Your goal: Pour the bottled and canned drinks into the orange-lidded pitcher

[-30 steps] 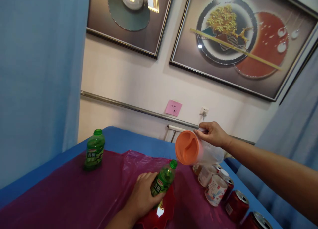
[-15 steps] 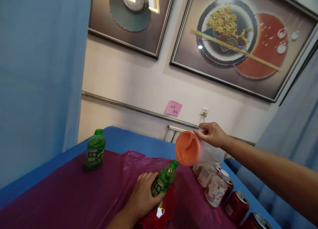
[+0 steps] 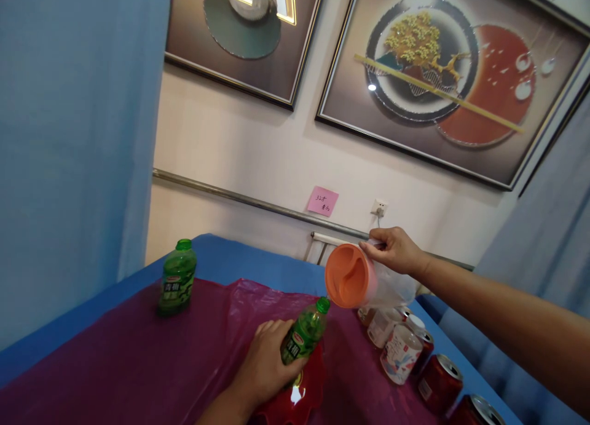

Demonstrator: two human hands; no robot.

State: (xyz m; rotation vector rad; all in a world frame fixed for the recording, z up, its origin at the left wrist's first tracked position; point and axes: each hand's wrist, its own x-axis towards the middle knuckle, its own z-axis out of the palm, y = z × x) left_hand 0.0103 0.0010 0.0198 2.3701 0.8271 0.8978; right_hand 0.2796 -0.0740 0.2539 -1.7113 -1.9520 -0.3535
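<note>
My left hand (image 3: 265,366) is wrapped round a green plastic bottle (image 3: 304,333), which leans to the right above a red bowl (image 3: 311,382). The bottle's mouth points up toward the pitcher. With closed fingers, my right hand (image 3: 394,250) grips the handle of a clear pitcher (image 3: 391,286) with an orange lid (image 3: 346,276). The pitcher is tipped on its side, lid to the left, its rim just above the bottle's mouth. Whether liquid runs between them I cannot tell. Another green bottle (image 3: 176,278) stands upright at the left.
Red cans (image 3: 440,385) and a labelled clear bottle (image 3: 402,354) line the right side, with more containers behind. Purple plastic sheeting (image 3: 152,357) covers part of the blue tabletop (image 3: 239,256). Blue curtains (image 3: 69,136) hang at both sides; a metal rail (image 3: 239,198) crosses the wall.
</note>
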